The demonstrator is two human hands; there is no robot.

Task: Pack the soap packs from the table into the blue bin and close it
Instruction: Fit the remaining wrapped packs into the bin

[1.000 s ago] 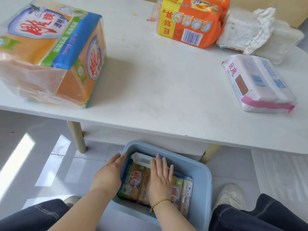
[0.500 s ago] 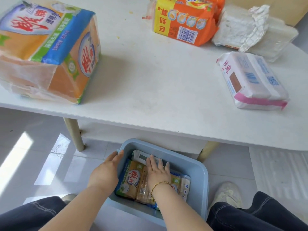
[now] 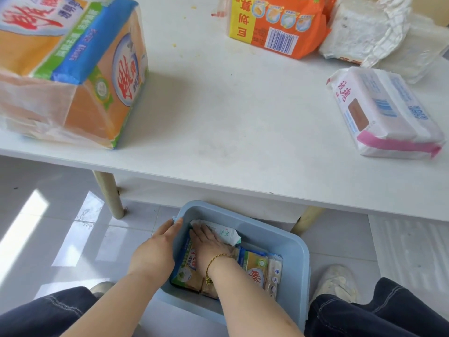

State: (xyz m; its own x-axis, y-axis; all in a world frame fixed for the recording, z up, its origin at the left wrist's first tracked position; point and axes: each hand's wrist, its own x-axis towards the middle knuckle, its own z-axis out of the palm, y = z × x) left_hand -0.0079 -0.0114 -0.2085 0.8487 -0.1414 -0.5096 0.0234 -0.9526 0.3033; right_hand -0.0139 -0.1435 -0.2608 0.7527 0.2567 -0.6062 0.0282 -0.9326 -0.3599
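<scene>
**Fingers point(image 3: 198, 233) flat on the soap, bin braced from the side**

The fingers of the right hand point(image 3: 210, 243) lie straight and close together, palm down. They press on the packs already inside the blue bin point(image 3: 291, 242) and hold nothing. I judge the push is meant to seat and level those packs so that more will fit. The left hand point(image 3: 155, 251) grips the rim of the bin's left wall, probably to stop the light bin sliding on the floor tiles point(image 3: 60, 215) under that push.

The bin stands on the floor between the person's knees, its far end just under the bench's point(image 3: 218, 122) near edge. Inside, a white-and-green pack point(image 3: 226, 233) lies at the far end beneath the fingertips. Orange-and-green packs point(image 3: 254, 266) stand side by side behind it, and a pale pack point(image 3: 274, 276) sits against the right wall. The far right part of the bin's floor looks bare.

Four packs remain on the bench:
- A large orange-and-blue multipack point(image 3: 73, 69) sits at the near left corner.
- An orange-and-yellow pack point(image 3: 277, 27) lies at the far edge.
- A white pack in crumpled film point(image 3: 364, 32) touches the orange-and-yellow one, toward the far right corner.
- A pink-and-white pack point(image 3: 384, 115) lies by the right edge.

All are wrapped in glossy film, which likely makes them slippery. The multipack is bulky with slack wrapping, and whether it fits is doubtful. No lid is in view, so packing is partly done and closing has not begun.
</scene>
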